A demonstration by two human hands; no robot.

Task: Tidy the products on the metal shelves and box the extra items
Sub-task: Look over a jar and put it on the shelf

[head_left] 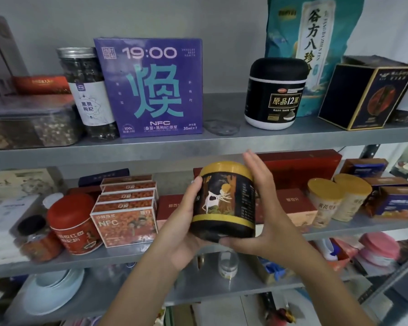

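Between left hand (177, 231) and right hand (270, 208), a gold-lidded black jar (224, 203)

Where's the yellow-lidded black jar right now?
Head view, centre: the yellow-lidded black jar is held between the left hand and right hand, in front of the middle shelf, below the purple box.

Plain grey wall (174, 17) at the back

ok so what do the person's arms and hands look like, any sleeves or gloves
No gloves on the left hand or right hand, and no rings show on the fingers. Both forearms are uncovered to the picture's edge: no sleeve, watch or bracelet in view.
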